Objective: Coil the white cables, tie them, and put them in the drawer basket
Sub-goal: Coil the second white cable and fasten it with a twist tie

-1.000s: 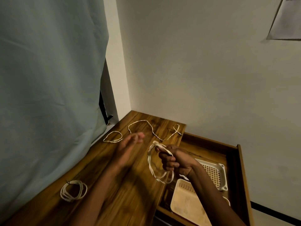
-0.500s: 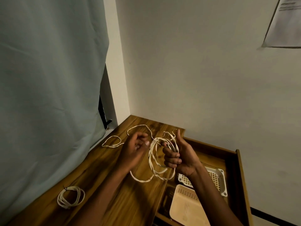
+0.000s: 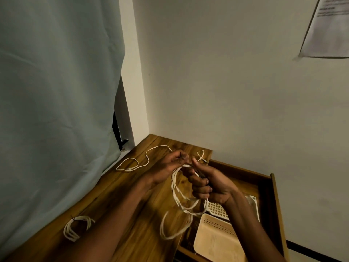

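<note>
Both hands work over my desk (image 3: 132, 195): right hand (image 3: 209, 183) clenched around the cable coil (image 3: 176, 195), left hand (image 3: 171, 163) pinching its top strand.

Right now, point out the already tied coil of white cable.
The tied white cable coil lies on the wooden tabletop at the lower left of the head view, beside the grey-green curtain, left of the left forearm.

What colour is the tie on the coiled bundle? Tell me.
Black tie on the bundle; head view.
</note>
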